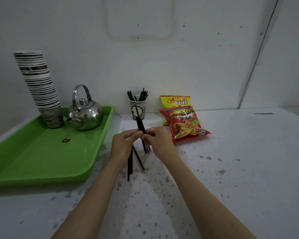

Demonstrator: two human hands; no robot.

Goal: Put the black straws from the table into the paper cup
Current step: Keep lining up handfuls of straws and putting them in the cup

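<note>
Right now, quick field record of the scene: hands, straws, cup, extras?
left hand: pinching bundle
right hand: pinching bundle
bundle: black straws, held near upright above the table
loose straws: some on table under the hands
cup: by the wall, straws already inside
tray: green, holds kettle and cup stack
snack bags: two, right of cup

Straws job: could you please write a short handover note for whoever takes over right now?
Left hand and right hand: both pinch one bundle of straws, held tilted above the table.
Cup: by the wall, upright, several straws already in it.
Loose straws: a few lie on the table under the left hand.
Left: drop the bundle into the cup, then the loose ones.
</note>
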